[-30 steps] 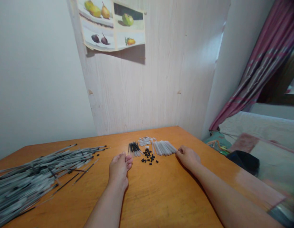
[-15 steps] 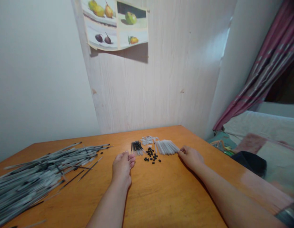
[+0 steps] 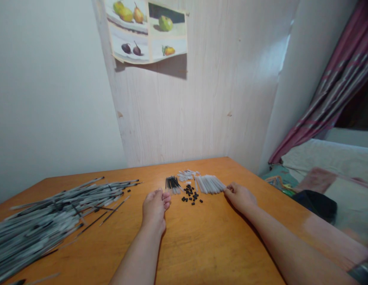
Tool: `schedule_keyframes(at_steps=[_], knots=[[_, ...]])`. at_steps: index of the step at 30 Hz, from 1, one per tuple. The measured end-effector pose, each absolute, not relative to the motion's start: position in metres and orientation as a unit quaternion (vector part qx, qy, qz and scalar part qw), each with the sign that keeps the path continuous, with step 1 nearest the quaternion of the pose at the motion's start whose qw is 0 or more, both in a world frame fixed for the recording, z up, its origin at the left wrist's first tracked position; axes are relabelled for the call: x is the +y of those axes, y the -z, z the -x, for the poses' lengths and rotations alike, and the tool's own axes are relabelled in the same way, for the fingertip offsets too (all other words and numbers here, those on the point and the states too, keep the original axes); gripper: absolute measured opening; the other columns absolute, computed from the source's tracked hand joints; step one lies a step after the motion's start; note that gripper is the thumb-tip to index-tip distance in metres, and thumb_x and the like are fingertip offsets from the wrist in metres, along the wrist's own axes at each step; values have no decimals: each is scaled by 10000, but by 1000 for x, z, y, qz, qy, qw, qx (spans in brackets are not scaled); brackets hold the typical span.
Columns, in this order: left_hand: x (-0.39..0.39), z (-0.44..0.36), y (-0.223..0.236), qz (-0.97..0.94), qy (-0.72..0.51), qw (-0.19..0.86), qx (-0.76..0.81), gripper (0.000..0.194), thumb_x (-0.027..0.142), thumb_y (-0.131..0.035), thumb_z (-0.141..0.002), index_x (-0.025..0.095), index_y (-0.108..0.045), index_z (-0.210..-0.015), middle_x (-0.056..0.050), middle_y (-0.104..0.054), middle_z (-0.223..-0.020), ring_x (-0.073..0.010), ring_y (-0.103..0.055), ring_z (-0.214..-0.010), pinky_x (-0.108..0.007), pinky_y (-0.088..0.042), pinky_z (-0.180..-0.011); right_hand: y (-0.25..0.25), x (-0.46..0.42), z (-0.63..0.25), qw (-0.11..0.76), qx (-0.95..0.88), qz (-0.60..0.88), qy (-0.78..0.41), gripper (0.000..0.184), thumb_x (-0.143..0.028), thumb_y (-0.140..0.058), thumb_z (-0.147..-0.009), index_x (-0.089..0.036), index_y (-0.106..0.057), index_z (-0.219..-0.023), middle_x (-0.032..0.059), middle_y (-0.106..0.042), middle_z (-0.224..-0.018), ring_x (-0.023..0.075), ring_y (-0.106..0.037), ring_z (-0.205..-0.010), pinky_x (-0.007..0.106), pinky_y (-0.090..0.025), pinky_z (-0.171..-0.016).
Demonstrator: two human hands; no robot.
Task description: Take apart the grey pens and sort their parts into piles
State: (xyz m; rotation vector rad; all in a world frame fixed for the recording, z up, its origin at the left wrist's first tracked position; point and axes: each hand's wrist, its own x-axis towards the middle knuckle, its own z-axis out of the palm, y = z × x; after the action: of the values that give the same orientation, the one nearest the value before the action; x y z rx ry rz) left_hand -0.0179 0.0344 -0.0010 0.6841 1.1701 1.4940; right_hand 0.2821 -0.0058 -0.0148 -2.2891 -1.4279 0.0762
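My left hand (image 3: 155,208) rests on the table with its fingers curled in; whatever they may hold is hidden. Just beyond it lies a small row of thin black-and-clear sticks (image 3: 172,184). My right hand (image 3: 241,198) has thumb and fingers pinched together at the right end of a row of translucent white tubes (image 3: 210,184). Whether it grips the outermost tube or only touches it, I cannot tell. Between the hands are scattered several short black cylindrical pieces (image 3: 189,190). Behind these sits a little heap of small clear pieces (image 3: 187,175).
A large loose pile of long grey, black-tipped thin sticks (image 3: 53,221) spreads over the left of the wooden table (image 3: 195,245). The wall with a fruit picture (image 3: 148,33) stands behind. Right of the table are a bed (image 3: 347,178) and a dark bag-like object (image 3: 316,204).
The whole view has shifted slightly, so everything appears a little further right. Both hands keep nearly the same pose and place beside the rows.
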Motion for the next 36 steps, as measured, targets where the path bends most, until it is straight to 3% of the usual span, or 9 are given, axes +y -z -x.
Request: schedule_keyframes(at_steps=[7, 21, 36], knots=[[35, 18, 3, -285, -629, 539, 482, 127, 264, -627, -854, 146, -581, -846, -69, -685, -729, -96, -625, -549, -162, -457, -480, 16, -5, -283, 223, -532, 816, -29, 308, -354, -461, -906, -212, -732, -934, 87, -733, -890, 215, -648, -831, 273, -347, -603], [36, 18, 4, -290, -629, 535, 484, 132, 267, -625, -848, 143, -584, -866, -71, -688, -751, -95, -626, -561, -173, -465, -496, 15, -7, -277, 255, -523, 813, 6, 324, -391, -442, -928, -212, -711, -908, 66, -716, -846, 190, -612, -757, 272, -297, -577], [35, 18, 3, -290, -628, 536, 484, 115, 260, -587, -885, 147, -570, -878, -66, -685, -735, -81, -610, -538, -154, -449, -485, 21, -20, -236, 321, -644, 691, 75, 387, -461, -397, -965, -233, -472, -661, 6, -596, -635, 162, -546, -598, 284, -304, -561]])
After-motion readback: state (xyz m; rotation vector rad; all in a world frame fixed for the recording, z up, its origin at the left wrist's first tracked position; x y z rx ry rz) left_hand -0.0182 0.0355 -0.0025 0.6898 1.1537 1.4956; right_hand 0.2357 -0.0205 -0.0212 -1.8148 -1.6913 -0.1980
